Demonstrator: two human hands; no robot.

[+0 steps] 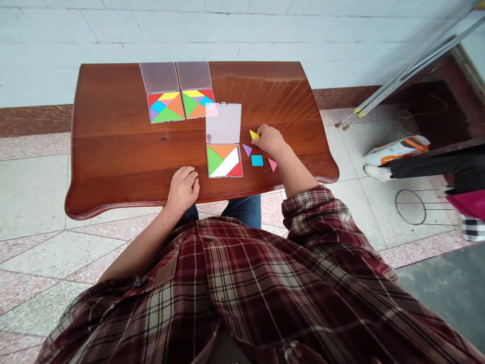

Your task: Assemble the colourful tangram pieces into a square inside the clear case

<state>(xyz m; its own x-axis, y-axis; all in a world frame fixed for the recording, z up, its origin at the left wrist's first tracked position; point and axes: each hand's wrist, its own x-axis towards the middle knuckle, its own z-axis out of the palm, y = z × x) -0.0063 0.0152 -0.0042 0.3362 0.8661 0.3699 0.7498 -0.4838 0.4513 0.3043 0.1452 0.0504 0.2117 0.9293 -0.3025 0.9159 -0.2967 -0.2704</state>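
Note:
My right hand (pixel 270 140) pinches a yellow tangram piece (pixel 253 134) just above or on the table, right of the nearest case. Beside and below this hand lie a purple triangle (pixel 247 150), a blue square (pixel 257 160) and a pink triangle (pixel 272 165). The nearest tangram case (pixel 223 177) has its clear lid (pixel 223 124) folded back; green (pixel 214 160), orange (pixel 224 150) and red (pixel 236 170) pieces sit in it around a bare white area. Loosely curled, my left hand (pixel 183 188) rests on the table left of this case, holding nothing visible.
Two filled tangram cases, a left one (pixel 165 107) and a right one (pixel 197 103), lie open at the back of the brown wooden table (pixel 121 151). The nearest lid overlaps the right one. At right are crutches (pixel 382 96), a bag (pixel 397 150) and a person's leg (pixel 420 167).

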